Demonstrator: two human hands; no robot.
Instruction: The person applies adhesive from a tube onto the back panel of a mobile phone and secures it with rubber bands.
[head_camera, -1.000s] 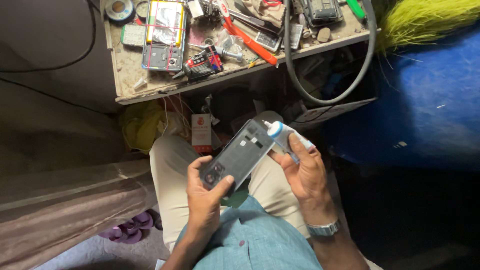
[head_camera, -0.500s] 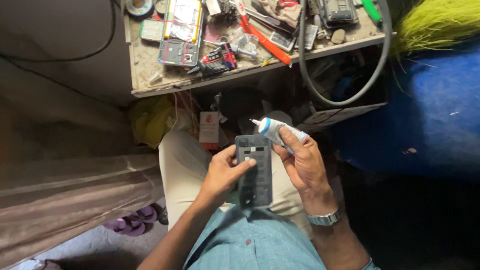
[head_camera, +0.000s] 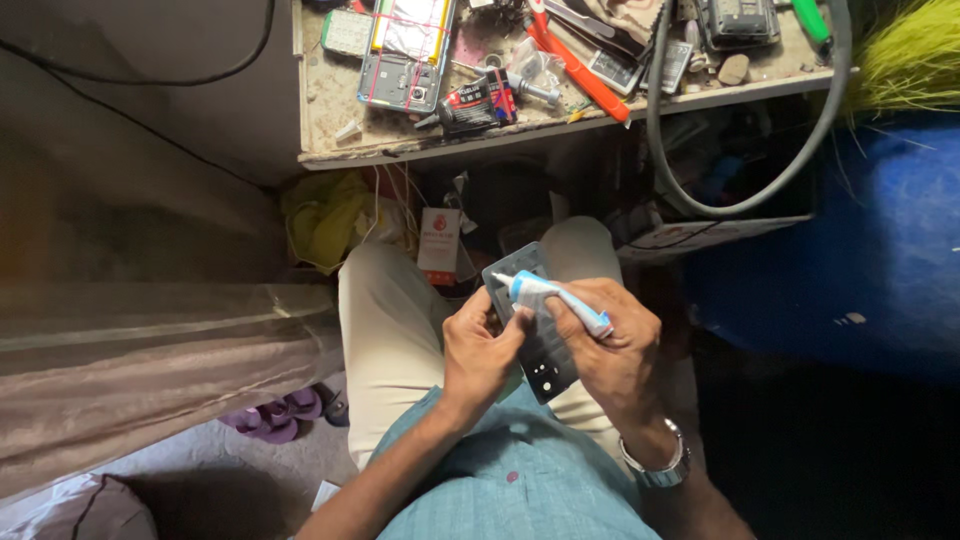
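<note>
Two hands are at work over my lap, both low in the head view. My left hand (head_camera: 478, 352) comes up from the lower left with the wrist bent inward; its fingers are curled together around the near left edge of one dark phone panel (head_camera: 545, 350), thumb pressed on its face. That panel lies slanted across my light trousers (head_camera: 385, 340), its top end toward the workbench. My right hand (head_camera: 612, 358) reaches in from the lower right — a metal wristwatch (head_camera: 655, 465) on the wrist — and its fingers pinch one small white-and-blue tube (head_camera: 552, 300), held nearly level, nozzle pointing left just above the panel's upper half; whether the tip touches I cannot tell.

Farther out, one pair of purple sandals (head_camera: 280, 415) sits on the floor at left. Beyond my knees stands one cluttered workbench (head_camera: 330, 110) — an opened phone (head_camera: 405, 50), an orange-handled tool (head_camera: 580, 70) and a grey hose (head_camera: 740, 205) looping off its edge.
</note>
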